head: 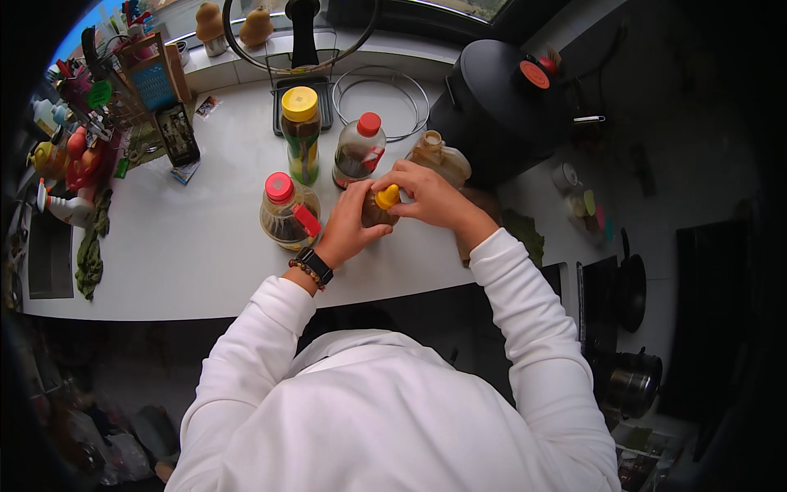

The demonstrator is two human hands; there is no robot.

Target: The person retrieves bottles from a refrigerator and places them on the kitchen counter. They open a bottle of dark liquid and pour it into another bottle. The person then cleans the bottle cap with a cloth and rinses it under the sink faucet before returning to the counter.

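My left hand [351, 224] is wrapped around the side of a brown bottle [378, 214] on the counter. At its top, the fingers of my right hand [427, 195] grip the yellow pointed cap [388, 197]. Left of my left wrist stands a bottle with a red cap and red handle [289, 212]. Just beyond my hands is a dark-filled bottle with a red cap [361, 147]. A taller bottle with a yellow lid [300, 132] stands behind, to the left. An uncapped translucent jug [439, 158] is beyond my right hand.
A large black lidded bin [498, 111] stands at the back right, beside a wire ring rack [381, 101]. A glass lid with a black handle [304, 34] rises at the back. To the left are a propped phone [177, 133], a spray bottle [67, 208] and green cloths [90, 264].
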